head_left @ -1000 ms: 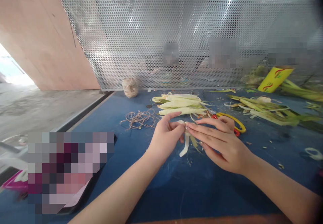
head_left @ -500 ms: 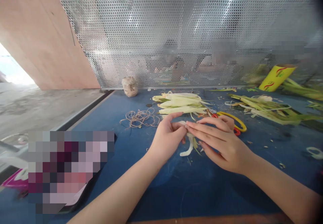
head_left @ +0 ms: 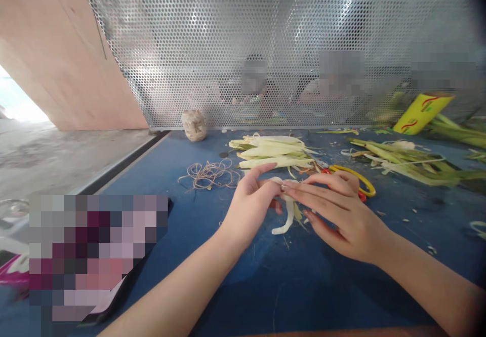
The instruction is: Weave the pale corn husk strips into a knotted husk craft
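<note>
My left hand (head_left: 255, 200) is closed, its thumb and fingers pinching a pale strip of corn husk (head_left: 289, 218). One curled end of the strip hangs down below the fingers. My right hand (head_left: 341, 210) meets the left at the fingertips and presses on the same husk strip; its upper part is partly hidden by the fingers. Just beyond both hands lies a pile of pale green corn husks (head_left: 271, 152). Scissors with red and yellow handles (head_left: 366, 187) lie behind my right hand, partly covered by it. A loose coil of thin twine (head_left: 208, 174) rests left of the hands.
On the blue table (head_left: 243, 286) a blurred-out flat device (head_left: 110, 256) lies at the left. A wrapped roll (head_left: 194, 125) stands near the perforated metal screen (head_left: 212, 48). More green husks (head_left: 402, 159) and a yellow packet (head_left: 423, 113) are at the right. People sit behind the screen.
The view has tilted slightly down, so the background sits a little higher in it. Both hands keep nearly the same pinch on the husk strip.
</note>
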The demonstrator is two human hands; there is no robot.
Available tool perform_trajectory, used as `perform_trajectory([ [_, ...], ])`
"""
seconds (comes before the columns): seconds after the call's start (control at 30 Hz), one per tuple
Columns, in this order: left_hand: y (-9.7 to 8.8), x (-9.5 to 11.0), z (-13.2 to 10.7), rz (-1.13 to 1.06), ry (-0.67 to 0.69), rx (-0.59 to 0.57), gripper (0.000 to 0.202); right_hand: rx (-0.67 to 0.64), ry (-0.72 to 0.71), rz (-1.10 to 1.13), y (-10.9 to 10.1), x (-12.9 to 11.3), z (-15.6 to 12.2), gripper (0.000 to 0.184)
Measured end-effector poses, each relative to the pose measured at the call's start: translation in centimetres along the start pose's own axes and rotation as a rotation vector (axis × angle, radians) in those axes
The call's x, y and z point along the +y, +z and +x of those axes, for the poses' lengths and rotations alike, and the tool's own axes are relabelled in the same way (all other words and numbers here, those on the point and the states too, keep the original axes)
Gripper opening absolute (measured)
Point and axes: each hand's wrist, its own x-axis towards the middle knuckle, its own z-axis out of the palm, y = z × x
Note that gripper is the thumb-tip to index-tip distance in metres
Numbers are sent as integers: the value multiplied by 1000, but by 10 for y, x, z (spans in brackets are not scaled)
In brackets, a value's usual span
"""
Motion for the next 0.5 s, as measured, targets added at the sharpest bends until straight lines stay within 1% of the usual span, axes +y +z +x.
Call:
perform_trajectory([
  [0.07, 0, 1, -1, -17, 2, -42, 46, 13, 15, -1, 0, 0, 0, 60],
  [0.13, 0, 1, 0, 3, 6, -60, 45, 25, 38, 4, 1, 0, -1, 61],
  [0.27, 0, 1, 2, 92, 25, -45, 45, 49, 121, 82, 2, -2, -2, 61],
  [0.33, -1, 1, 2, 119, 34, -30, 45, 90, 179, 128, 2, -2, -1, 58],
  [0.4, -1, 1, 3, 126, 37, -14, 45, 150, 261, 156, 1, -1, 0, 49],
  [0.47, -1, 1, 3, 117, 34, -3, 45, 197, 378, 170, 1, 3, 0, 34],
  [0.5, -1, 1, 3, 107, 32, -2, 45, 195, 440, 178, 1, 6, 0, 27],
])
